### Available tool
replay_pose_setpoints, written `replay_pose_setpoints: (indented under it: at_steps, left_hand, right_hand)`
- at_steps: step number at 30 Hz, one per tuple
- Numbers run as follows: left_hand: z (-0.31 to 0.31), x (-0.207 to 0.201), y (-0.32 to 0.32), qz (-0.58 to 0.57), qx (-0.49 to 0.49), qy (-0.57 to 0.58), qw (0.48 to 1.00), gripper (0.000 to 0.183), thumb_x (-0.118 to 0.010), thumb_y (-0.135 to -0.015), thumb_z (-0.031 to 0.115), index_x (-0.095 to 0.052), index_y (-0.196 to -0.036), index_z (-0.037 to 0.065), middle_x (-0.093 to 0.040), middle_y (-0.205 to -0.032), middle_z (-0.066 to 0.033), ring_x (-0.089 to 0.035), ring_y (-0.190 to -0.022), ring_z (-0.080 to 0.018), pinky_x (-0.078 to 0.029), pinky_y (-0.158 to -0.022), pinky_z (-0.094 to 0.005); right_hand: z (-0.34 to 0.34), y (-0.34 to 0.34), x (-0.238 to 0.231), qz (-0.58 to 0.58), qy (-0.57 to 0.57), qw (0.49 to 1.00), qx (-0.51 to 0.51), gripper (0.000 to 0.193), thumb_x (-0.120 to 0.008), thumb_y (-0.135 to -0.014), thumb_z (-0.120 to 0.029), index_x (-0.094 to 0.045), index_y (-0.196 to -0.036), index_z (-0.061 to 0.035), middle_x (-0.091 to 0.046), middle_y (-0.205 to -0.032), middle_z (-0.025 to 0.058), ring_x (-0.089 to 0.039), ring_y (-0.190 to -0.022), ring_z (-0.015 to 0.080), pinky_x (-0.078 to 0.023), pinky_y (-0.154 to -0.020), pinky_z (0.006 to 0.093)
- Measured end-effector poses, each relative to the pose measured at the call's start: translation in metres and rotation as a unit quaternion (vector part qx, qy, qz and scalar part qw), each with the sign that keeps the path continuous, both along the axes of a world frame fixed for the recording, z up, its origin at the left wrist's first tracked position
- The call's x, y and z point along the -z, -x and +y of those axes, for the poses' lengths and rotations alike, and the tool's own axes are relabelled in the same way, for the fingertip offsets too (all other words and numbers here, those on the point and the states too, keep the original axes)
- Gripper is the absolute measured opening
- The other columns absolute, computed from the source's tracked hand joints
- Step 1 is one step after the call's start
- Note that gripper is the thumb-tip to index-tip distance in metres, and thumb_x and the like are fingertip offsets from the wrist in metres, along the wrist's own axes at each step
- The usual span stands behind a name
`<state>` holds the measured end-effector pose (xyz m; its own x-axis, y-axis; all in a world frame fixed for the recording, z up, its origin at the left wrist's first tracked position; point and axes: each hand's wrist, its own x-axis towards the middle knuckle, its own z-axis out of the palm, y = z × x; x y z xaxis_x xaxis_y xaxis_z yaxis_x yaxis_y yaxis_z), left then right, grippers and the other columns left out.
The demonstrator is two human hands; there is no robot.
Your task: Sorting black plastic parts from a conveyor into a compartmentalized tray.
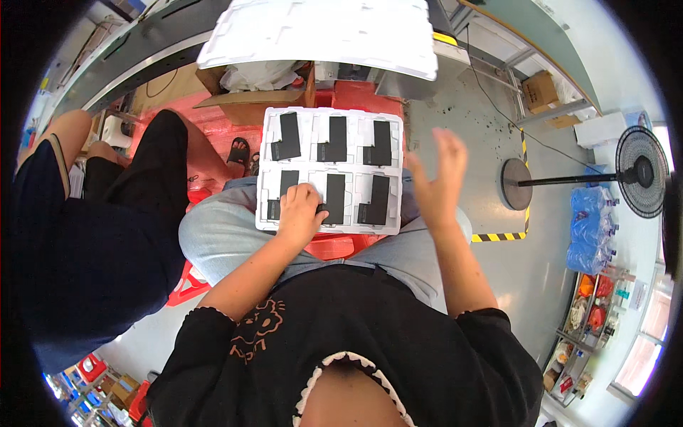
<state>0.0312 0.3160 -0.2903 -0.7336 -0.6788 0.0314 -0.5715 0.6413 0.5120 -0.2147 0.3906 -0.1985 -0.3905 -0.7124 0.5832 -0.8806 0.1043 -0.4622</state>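
A white moulded tray (400, 174) rests across my lap, with several flat black L-shaped pieces in its pockets, laid out in two rows. My left hand (300, 212) is over the near row, fingers curled and thumb at the lower left corner of the middle piece (336, 199), which it appears to pinch. That hand partly covers the near-left piece (289, 181). Off the tray's right side, my right hand (440, 178) is raised, slightly blurred, with its fingers apart and nothing in them. The near-right piece (378, 199) lies untouched.
Beyond the tray, a large white sheet-like tray (320, 35) overhangs a cardboard box (263, 107) with plastic bags. Another person in dark clothes (107, 249) sits close at my left. A standing fan (640, 171) and blue-tinted water bottles (590, 228) are at the right.
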Motion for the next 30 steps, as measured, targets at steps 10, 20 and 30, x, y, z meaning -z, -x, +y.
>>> replay_pose_setpoints:
  at_steps: [10,20,30]
  left_hand:
    - [-0.086,-0.012,0.029,-0.172,-0.287,0.043,0.941,0.055,-0.061,-0.081,0.048,-0.056,-0.107,0.000,-0.052,-0.108,-0.0176,-0.055,-0.098,-0.0317,-0.049,-0.071,-0.0456]
    - [-0.140,-0.010,0.081,-0.413,-0.283,-0.176,0.847,0.050,-0.073,-0.072,0.025,-0.061,-0.118,0.012,-0.055,-0.125,-0.0115,-0.056,-0.111,-0.0310,-0.046,-0.081,-0.0500]
    - [-0.134,0.021,0.072,-0.271,-0.414,-0.096,0.864,0.052,-0.068,-0.074,0.027,-0.052,-0.118,0.005,-0.048,-0.122,-0.0165,-0.050,-0.111,-0.0317,-0.043,-0.086,-0.0489]
  right_hand:
    - [-0.086,0.053,-0.096,0.279,-0.132,0.951,-0.018,0.052,-0.064,-0.075,-0.006,-0.050,-0.124,-0.0135,-0.051,-0.122,0.0108,-0.047,-0.115,0.0298,-0.035,-0.099,0.0471]
    - [-0.055,0.066,-0.109,0.278,-0.017,0.957,-0.078,0.041,-0.060,-0.067,0.003,-0.061,-0.106,-0.0089,-0.059,-0.110,0.0095,-0.055,-0.101,0.0282,-0.041,-0.086,0.0405]
    - [-0.013,0.057,-0.174,0.237,-0.005,0.970,-0.043,0.033,-0.059,-0.072,0.003,-0.062,-0.103,-0.0071,-0.063,-0.100,0.0108,-0.058,-0.089,0.0304,-0.044,-0.079,0.0367]
